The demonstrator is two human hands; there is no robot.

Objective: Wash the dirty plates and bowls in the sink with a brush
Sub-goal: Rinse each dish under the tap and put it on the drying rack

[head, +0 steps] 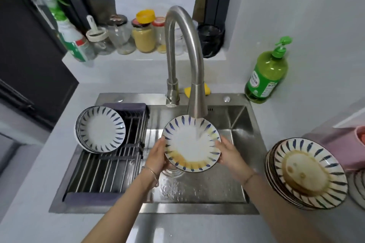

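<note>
A white plate with blue dashes (pixel 187 142) is tilted under the running faucet (pixel 195 92) over the steel sink (pixel 233 124). Yellow-brown residue runs along its lower rim. My left hand (pixel 156 156) grips the plate's left edge, and my right hand (pixel 227 154) grips its right edge. Water pours onto the plate's upper right part. A stack of dirty plates (pixel 308 173) with brown stains sits on the counter at the right. Clean plates (pixel 100 129) lean on the roll-up drying rack (pixel 106 169) at the left. No brush is visible.
A green dish soap pump bottle (pixel 266 77) stands at the sink's back right. Jars (pixel 142 33) and a spray bottle (pixel 73 37) line the window ledge. A yellow sponge (pixel 206 89) peeks out behind the faucet. A pink container (pixel 349 144) sits at the far right.
</note>
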